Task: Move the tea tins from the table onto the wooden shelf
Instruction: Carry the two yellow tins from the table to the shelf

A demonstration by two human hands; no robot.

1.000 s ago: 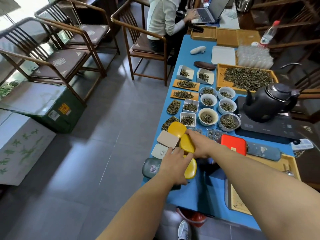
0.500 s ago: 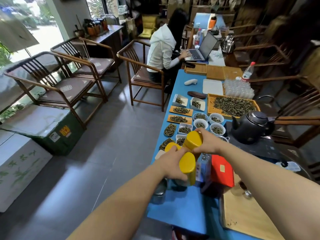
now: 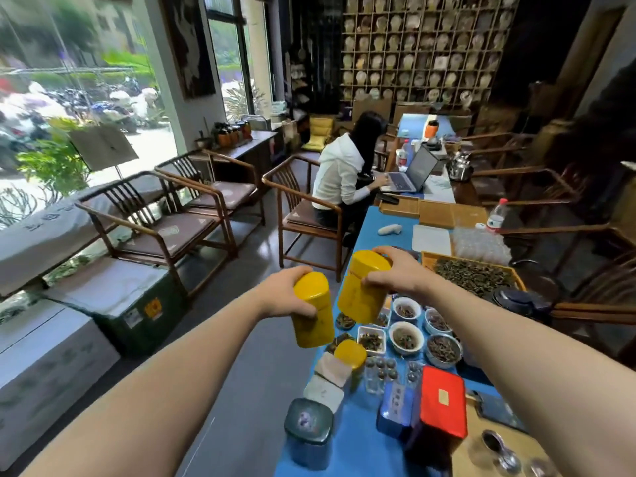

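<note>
Head view (only view).

L hand (image 3: 287, 293): fingers and thumb curled round upper part of a tall yellow rounded metal tea tin (image 3: 314, 313). Tin upright, slight tilt, lifted clear of the table, in the air just off the table's left edge.

R hand (image 3: 399, 273): grips from above and the side a second tall yellow tea tin (image 3: 361, 287), fingers over the lid, thumb on the body. Tin tilted, in the air above the table's left edge, over the bowls. The 2 held tins are just beside each other; can't tell if touching.

Long table w/ blue cloth (image 3: 347, 452). Along its left edge, near to far: dark grey-green square tin (image 3: 308, 430) at the near left corner, white flat-lid tin (image 3: 324, 393), beige flat-lid tin (image 3: 333, 369), third yellow tin (image 3: 351, 354) standing upright. Inward from these: blue rectangular box (image 3: 395, 413) touching a red rectangular tin w/ small gold label (image 3: 442, 406).

Mid-table: white bowls of loose tea leaves (image 3: 406, 338), wooden tray of loose tea (image 3: 473, 275) toward the right edge, black kettle (image 3: 519, 299) at the right edge, partly hidden by R forearm.

Far end: person in white top (image 3: 339, 173) seated at a laptop (image 3: 411, 175). Wooden grid shelf (image 3: 423, 43) on the back wall, well apart from the held tins. Wooden armchairs (image 3: 165, 222) on the floor left of the table.
</note>
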